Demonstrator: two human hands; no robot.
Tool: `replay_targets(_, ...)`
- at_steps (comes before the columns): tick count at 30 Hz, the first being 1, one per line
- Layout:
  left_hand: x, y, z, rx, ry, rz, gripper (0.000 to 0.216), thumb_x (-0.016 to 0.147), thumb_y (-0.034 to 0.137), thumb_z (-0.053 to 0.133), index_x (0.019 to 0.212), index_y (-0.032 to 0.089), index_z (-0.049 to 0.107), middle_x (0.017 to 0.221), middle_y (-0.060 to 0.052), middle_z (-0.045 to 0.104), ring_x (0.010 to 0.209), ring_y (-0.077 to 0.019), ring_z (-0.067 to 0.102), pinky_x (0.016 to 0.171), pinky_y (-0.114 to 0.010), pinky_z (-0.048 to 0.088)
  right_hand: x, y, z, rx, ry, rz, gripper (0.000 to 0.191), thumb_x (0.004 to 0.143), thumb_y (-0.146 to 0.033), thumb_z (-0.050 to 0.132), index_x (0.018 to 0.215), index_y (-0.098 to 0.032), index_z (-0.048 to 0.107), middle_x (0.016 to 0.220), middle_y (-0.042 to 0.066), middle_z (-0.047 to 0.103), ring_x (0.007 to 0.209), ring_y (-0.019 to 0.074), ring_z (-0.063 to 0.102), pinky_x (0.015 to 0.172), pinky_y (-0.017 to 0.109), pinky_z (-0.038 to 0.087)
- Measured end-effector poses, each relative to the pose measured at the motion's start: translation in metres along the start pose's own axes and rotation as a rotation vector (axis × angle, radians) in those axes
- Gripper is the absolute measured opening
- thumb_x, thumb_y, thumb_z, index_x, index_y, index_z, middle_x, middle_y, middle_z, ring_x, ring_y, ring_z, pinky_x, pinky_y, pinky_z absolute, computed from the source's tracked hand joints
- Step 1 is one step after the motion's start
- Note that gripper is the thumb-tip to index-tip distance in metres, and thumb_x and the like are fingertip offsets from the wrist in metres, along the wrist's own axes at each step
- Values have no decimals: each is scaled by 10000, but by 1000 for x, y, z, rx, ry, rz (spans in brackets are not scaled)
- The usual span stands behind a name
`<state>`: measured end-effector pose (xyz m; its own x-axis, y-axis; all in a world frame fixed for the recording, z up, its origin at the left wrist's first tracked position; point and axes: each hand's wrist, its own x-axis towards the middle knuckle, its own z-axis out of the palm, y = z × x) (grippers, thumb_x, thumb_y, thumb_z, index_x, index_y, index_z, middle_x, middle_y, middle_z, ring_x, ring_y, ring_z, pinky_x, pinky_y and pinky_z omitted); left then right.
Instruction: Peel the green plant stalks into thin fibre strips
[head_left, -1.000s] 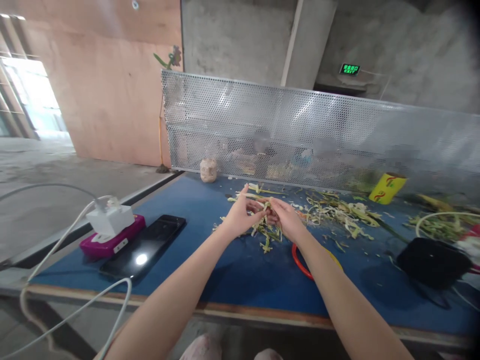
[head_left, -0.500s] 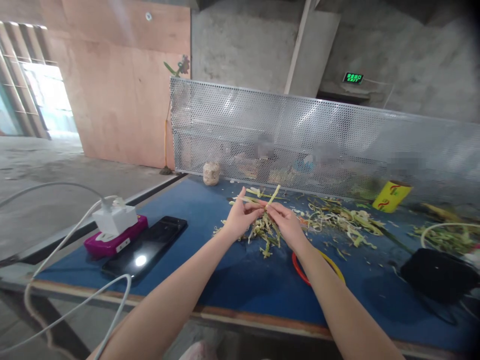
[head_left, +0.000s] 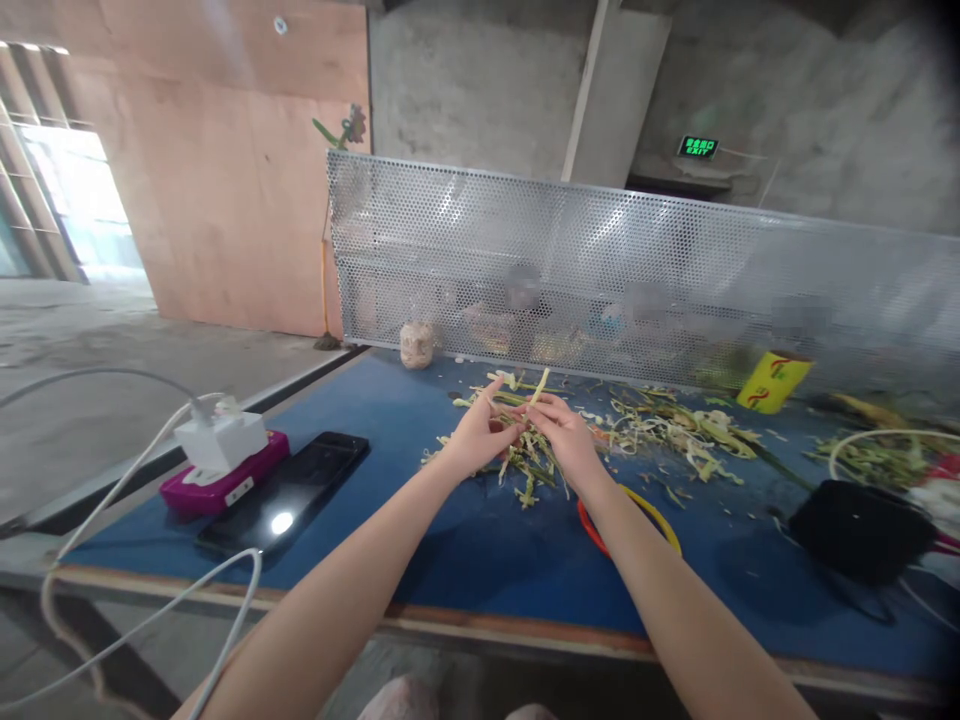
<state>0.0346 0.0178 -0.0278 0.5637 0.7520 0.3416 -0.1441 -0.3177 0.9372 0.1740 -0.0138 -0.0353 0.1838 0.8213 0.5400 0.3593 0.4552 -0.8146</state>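
Observation:
My left hand [head_left: 476, 435] and my right hand [head_left: 564, 432] meet above the blue table [head_left: 480, 560], fingertips pinched together on a thin pale green stalk [head_left: 537, 387] that sticks up between them. Under both hands lies a heap of green and pale plant scraps [head_left: 529, 465]. More scraps [head_left: 675, 425] spread to the right across the table. A red and yellow ring [head_left: 664, 515] lies beside my right forearm.
A black phone [head_left: 289, 490] and a magenta box with a white charger [head_left: 221, 455] sit at the left, cables hanging off the edge. A perforated metal screen [head_left: 637, 280] closes the far side. A yellow can [head_left: 772, 382], a small jar [head_left: 417, 343] and a black pouch [head_left: 862, 525] stand around.
The stalk has come up from the scrap heap and now stands up between my fingertips. Both hands stay together over the heap, shifted only slightly.

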Motion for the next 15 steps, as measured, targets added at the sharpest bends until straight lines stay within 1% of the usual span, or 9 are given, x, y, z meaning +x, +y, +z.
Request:
replay_targets(2, 0, -1, -2, 1, 28, 9, 899, 673, 202, 624, 1364, 185, 50, 711, 0, 572, 446, -60, 468, 385, -179, 372, 0, 0, 0, -4, -62, 59, 240, 741, -386, 514, 837, -217, 654, 939, 49, 574, 870, 182, 524, 778, 329, 412)
replay_targets(4, 0, -2, -4, 6, 64, 27, 953, 645, 215, 655, 1365, 211, 31, 761, -8, 574, 428, -49, 449, 366, -177, 358, -1, 0, 0, 9, -144, 152, 293, 747, -412, 497, 946, -218, 590, 866, 41, 590, 686, 145, 535, 618, 286, 434)
replay_targets(5, 0, -2, -6, 9, 79, 35, 970, 636, 219, 664, 1365, 222, 24, 783, -11, 574, 414, -41, 437, 357, -176, 354, -2, 1, 0, 20, -180, 188, 318, 748, -421, 496, 984, -217, 551, 805, 27, 587, 595, 123, 514, 549, 263, 418)
replay_targets(7, 1, -2, -9, 23, 109, 35, 975, 637, 222, 664, 1365, 227, 16, 802, -12, 572, 380, -25, 412, 344, -176, 346, -3, 1, -2, 25, -276, 213, 297, 759, -431, 481, 941, -200, 521, 635, -18, 535, 478, 97, 445, 466, 231, 362)
replay_targets(9, 1, -2, -11, 41, 128, 28, 971, 645, 226, 660, 1366, 221, 10, 793, -7, 575, 354, -12, 396, 338, -171, 341, -4, 0, -6, -14, -374, 171, 247, 779, -423, 456, 795, -188, 530, 504, -53, 439, 433, 85, 381, 448, 219, 317)
replay_targets(11, 2, -1, -13, 55, 125, 25, 978, 647, 232, 662, 1366, 223, -1, 775, 0, 582, 348, -10, 404, 344, -164, 343, -3, -3, -11, -62, -429, 105, 264, 798, -403, 435, 671, -186, 516, 450, -63, 378, 425, 82, 347, 467, 222, 304)
replay_targets(13, 4, -1, -14, 56, 95, 17, 990, 656, 229, 657, 1363, 217, -36, 750, 5, 590, 356, -20, 429, 353, -161, 355, -2, -7, -16, -87, -447, 65, 276, 807, -388, 424, 634, -188, 505, 441, -62, 368, 432, 86, 345, 489, 228, 306)
replay_targets(15, 4, 1, -15, 41, 64, 2, 1014, 660, 210, 654, 1358, 192, -82, 716, 12, 591, 363, -33, 449, 361, -165, 368, 0, -10, -21, -100, -458, 58, 272, 809, -382, 423, 636, -190, 506, 447, -59, 369, 442, 91, 348, 495, 231, 305)
